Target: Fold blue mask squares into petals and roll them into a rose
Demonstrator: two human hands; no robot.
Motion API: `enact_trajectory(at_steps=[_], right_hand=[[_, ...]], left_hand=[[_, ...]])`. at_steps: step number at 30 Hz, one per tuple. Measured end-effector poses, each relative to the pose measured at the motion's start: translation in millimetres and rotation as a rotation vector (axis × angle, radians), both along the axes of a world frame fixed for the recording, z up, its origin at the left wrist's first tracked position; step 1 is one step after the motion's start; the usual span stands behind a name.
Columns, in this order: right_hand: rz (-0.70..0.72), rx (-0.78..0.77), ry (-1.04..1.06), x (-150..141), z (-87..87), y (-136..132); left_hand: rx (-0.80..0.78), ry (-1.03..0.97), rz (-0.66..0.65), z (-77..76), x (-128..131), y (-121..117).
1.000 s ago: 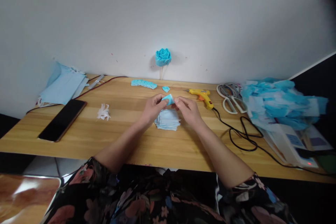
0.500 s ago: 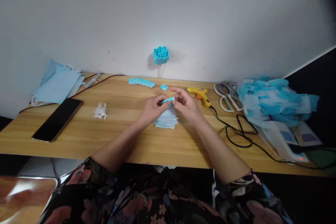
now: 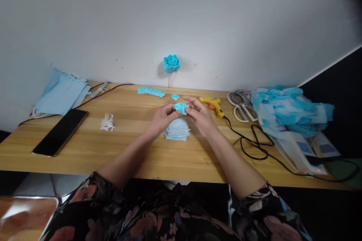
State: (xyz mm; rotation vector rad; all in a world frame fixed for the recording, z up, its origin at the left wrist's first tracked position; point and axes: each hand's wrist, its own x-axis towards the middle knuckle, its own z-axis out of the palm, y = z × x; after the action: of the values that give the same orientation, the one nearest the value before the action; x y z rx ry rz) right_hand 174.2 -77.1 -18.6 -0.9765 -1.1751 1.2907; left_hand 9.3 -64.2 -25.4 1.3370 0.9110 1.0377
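Currently, the left hand (image 3: 163, 118) and right hand (image 3: 200, 116) grip a small folded bright-blue fabric piece (image 3: 181, 107) between them; a pale-blue fabric sheet stack (image 3: 177, 131) lies below the hands, a yellow plastic glue gun (image 3: 215, 102) just beyond the right.

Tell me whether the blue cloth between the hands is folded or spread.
Folded: the blue cloth shows slanted edges and a crease, pinched between the left hand and right hand.

Smooth wood-grained tabletop (image 3: 132, 109), plastic glue gun (image 3: 214, 102), glass-like phone screen (image 3: 60, 132); matt cloth-like folded blue piece (image 3: 181, 107) (lightly creased), crumpled cloth-like heap (image 3: 291, 111), matt wall (image 3: 113, 26)
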Motion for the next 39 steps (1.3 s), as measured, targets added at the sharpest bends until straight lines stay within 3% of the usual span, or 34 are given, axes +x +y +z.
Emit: enact_trajectory(at_steps=[6,17,26,35,39], right_hand=[[0.11,-0.015,-0.064,6.4,-3.0,4.1],[0.044,0.171,-0.275,12.2,-3.4,7.5],[-0.104,0.192,-0.178,7.2,-4.1,8.6],[-0.07,0.1,-0.143,5.0,1.6,1.8],[0.01,0.121,-0.161,5.2,0.1,2.7]], left_hand=[[-0.021,-0.067,0.05,8.1,-4.6,1.2],[0.025,0.023,-0.017,5.2,-3.8,2.9],[0.003,0.054,-0.035,9.2,-1.1,0.5],[0.022,0.111,-0.003,6.7,-2.5,-2.4],[0.052,0.167,-0.006,5.1,-1.9,-1.6]])
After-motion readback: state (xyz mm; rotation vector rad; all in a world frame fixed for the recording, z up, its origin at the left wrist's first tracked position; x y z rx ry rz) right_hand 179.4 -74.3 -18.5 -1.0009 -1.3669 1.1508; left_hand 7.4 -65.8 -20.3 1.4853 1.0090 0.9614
